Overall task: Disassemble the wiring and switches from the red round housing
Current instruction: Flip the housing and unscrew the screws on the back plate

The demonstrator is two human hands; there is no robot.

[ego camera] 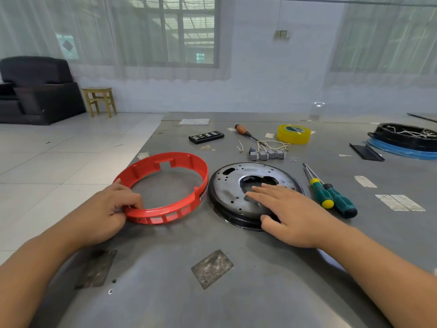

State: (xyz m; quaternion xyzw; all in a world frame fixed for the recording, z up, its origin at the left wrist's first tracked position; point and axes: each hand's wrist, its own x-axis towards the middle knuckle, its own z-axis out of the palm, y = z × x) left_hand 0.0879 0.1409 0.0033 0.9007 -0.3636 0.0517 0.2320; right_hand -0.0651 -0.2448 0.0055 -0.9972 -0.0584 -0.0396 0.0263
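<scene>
The red round housing [165,166] is an empty plastic ring lying flat on the grey table. My left hand [111,211] pinches its near left rim with curled fingers. To its right lies a round metal plate [227,185] on a black base. My right hand [288,211] rests flat on that plate, fingers straight, thumb at the plate's near edge. Several grey switches [266,154] joined by pale wires [272,143] lie loose on the table behind the plate, apart from the ring.
Two green-handled screwdrivers [331,190] lie right of the plate. Farther back are a wooden-handled screwdriver [246,132], a yellow tape roll [293,134], a black bit case [206,137] and small screws [293,159]. A black dish with wires [406,136] sits far right. The table's left edge [142,152] drops to the floor.
</scene>
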